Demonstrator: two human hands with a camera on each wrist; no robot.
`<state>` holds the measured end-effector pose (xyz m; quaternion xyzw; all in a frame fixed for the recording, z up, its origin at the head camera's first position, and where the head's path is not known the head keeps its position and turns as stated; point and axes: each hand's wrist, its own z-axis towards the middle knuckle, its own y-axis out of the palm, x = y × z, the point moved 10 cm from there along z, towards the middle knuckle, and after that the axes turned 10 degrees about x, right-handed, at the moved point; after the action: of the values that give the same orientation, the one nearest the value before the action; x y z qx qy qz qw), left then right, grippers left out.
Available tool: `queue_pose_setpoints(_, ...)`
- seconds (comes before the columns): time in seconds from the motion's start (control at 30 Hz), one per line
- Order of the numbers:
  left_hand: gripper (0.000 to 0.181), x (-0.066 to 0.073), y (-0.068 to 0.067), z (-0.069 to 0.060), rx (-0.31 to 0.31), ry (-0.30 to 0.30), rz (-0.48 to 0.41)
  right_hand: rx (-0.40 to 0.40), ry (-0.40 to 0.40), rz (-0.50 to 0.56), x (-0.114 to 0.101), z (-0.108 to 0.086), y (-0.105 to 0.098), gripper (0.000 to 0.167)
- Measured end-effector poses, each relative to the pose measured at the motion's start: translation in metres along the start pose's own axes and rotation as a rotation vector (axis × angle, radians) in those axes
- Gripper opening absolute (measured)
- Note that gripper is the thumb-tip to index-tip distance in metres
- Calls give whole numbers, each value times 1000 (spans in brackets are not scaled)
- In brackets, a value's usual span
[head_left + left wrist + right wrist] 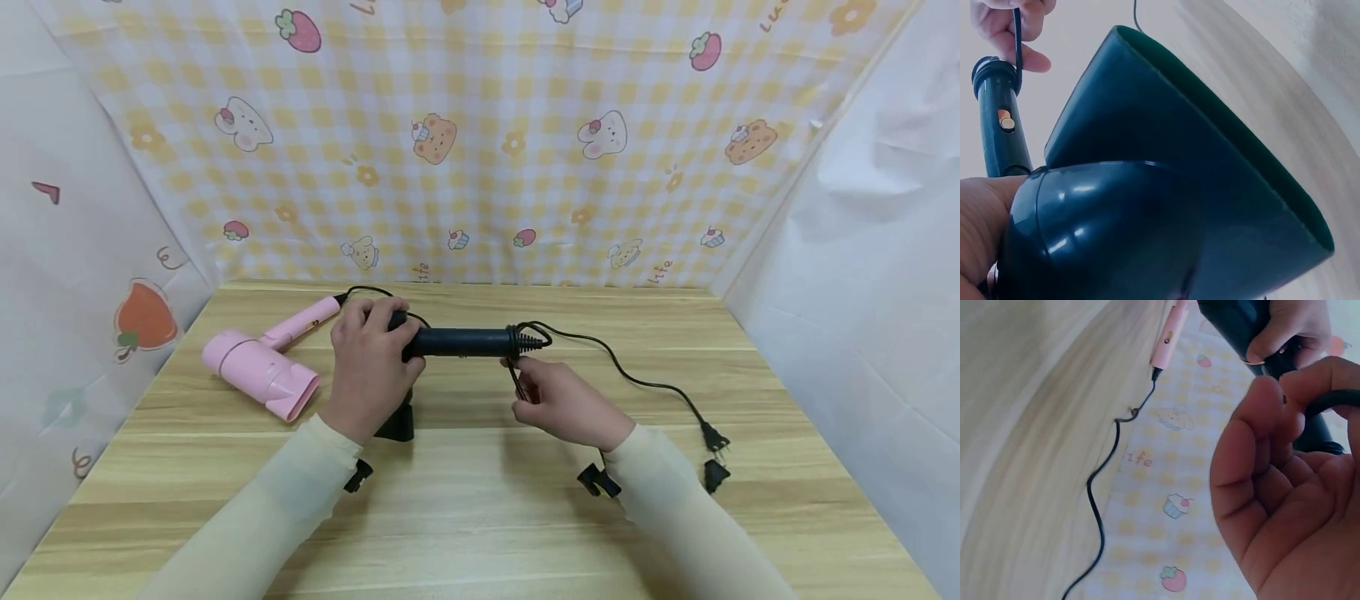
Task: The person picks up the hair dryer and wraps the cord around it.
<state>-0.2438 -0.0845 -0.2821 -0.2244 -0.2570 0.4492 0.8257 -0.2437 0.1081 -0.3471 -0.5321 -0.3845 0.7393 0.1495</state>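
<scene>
A black hair dryer [465, 342] is held above the table with its handle pointing right. My left hand [371, 367] grips it around its head end, and the wide nozzle [1197, 156] fills much of the left wrist view. My right hand [566, 404] pinches the dryer's thin black cord [517, 379] below the handle's end. Some cord loops round that end, beside the ribbed strain relief [532, 342]. Part of the dryer's head is hidden behind my left hand.
A pink hair dryer [258, 375] lies on the wooden table [465, 517] at left. A black cord [637, 379] runs right to a plug [714, 436]. Small black pieces lie by the left wrist [358, 476], under the right wrist [598, 481] and below the plug [716, 475].
</scene>
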Motion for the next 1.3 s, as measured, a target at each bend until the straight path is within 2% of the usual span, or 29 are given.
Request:
queue_pose_setpoints(0.1,28,1,1,-1,-1,6,5,-14,-29,-33,-4,-4,-2,41)
queue_pose_setpoints(0.3,30,-3,2,-2,18,14,49,-15,-75,-7,-14,-11,-8,22)
queue_pose_setpoints(0.5,33,-5,2,-5,25,24,69,72,-141,2,-25,-14,-26,12)
queue_pose_setpoints(0.73,33,-3,2,-7,20,41,71,175,-141,0,-32,-14,-49,12)
queue_pose_setpoints(1.03,32,7,-2,-6,27,83,37,294,-153,4,-46,-10,-73,11)
queue_pose_setpoints(1.17,30,13,-6,-6,38,111,21,344,-189,-9,-51,-7,-84,4)
queue_pose_setpoints(1.3,27,19,-9,-8,56,147,-5,357,-226,11,-53,-3,-89,8)
